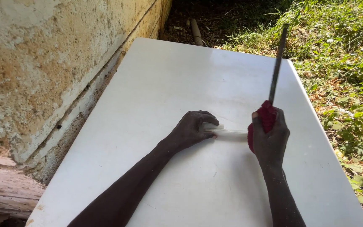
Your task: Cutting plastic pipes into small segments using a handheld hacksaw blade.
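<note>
Head view, looking down on a white counter point(156, 84) set outdoors beside a wall. Nearest: two bare forearms reach in from the bottom edge. Left hand point(192, 129) lies palm down on the counter, fingers curled over the left end of a pale stick point(231, 132), pinning it flat. Stick lies crosswise near the counter's middle, its right end running up to the right hand. Right hand point(269, 136) is closed in a fist around a red wrapped handle point(266, 114); a long dark blade point(276, 69) rises from it, tilted slightly right, tip above the counter's far edge. Blade clear of the stick. Left: rough stained wall point(43, 63). Right and far: grass point(341, 50) and leaf litter; a pipe point(196, 31) lies on the ground beyond the counter.
</note>
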